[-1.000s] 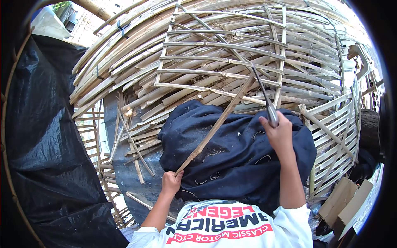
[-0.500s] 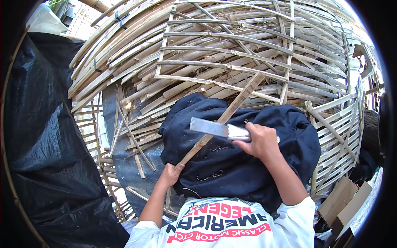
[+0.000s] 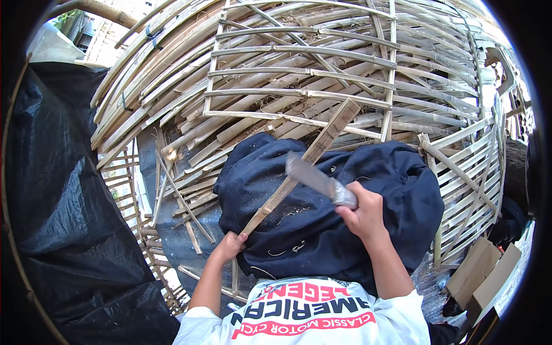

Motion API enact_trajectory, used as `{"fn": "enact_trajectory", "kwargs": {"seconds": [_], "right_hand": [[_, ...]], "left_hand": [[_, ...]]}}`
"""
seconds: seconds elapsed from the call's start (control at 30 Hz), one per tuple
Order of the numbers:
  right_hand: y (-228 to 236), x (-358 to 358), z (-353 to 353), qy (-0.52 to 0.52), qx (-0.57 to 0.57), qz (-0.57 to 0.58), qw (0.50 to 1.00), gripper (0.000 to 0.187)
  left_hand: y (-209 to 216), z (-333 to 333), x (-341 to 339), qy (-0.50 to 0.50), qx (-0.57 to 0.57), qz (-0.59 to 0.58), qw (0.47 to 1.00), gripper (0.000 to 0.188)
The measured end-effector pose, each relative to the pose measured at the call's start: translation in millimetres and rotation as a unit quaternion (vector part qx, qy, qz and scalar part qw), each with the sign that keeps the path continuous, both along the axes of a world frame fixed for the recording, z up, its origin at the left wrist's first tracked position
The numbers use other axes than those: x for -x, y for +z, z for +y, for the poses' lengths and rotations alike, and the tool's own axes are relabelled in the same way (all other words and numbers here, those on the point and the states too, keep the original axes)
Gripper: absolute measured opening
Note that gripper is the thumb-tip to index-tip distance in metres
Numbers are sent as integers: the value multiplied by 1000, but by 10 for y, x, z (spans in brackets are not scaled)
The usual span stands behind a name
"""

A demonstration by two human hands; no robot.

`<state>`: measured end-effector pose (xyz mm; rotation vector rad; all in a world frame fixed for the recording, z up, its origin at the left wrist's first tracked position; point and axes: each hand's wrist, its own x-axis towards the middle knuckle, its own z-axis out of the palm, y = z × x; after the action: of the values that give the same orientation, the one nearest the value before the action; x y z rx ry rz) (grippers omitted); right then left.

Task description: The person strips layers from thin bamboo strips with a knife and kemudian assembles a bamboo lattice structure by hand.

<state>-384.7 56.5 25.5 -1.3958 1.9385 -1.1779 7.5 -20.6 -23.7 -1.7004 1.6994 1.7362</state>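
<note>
**Holds a knife [image 3: 311,177] across a slanting bamboo strip [image 3: 280,193]**

Wears a white printed shirt [image 3: 339,307] at the near edge. Just beyond, on the left, closes the left grip [image 3: 230,246] around the strip's near end. Runs the strip's long axis from there far and to the right, over a dark cloth [image 3: 330,244] spread beyond the shirt and dotted with curled shavings [image 3: 277,253].

Wraps the right grip [image 3: 363,211] around the knife's handle, to the right of the strip and nearer to its middle and far end than the left grip. Points the blade far and left, crossing over the strip's middle close to square; through the blur, leaves contact or a slight gap unclear.

On the right, has an open cardboard box [image 3: 474,269] nearby; along the left, black sheeting [image 3: 63,172]. Farthest, overlaps the strip's far end in view with a bamboo lattice panel [image 3: 302,93], atop stacked slats.
</note>
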Motion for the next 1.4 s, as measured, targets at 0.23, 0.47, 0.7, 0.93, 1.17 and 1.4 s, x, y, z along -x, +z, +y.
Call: {"fn": "enact_trajectory", "kwargs": {"seconds": [0.23,0.47,0.7,0.93,1.17,1.4], "right_hand": [[-123,264,-536,140,69,287,945,51],[-256,621,-810,40,68,295,952,57],[10,1695,-320,-294,-66,158,940,48],[76,457,-2,-88,24,-51,995,32],[-147,331,-470,58,84,298,949,46],[-234,1366,-379,-258,-32,55,964,57]], "left_hand": [[70,-37,50,-5,-3,-18,1000,74],[152,-36,143,12,-4,-49,999,78],[43,-22,35,-18,38,-44,998,94],[-5,-14,-28,-43,60,-74,995,97],[50,-64,18,24,-26,-45,998,72],[-13,26,52,6,51,-41,998,78]]}}
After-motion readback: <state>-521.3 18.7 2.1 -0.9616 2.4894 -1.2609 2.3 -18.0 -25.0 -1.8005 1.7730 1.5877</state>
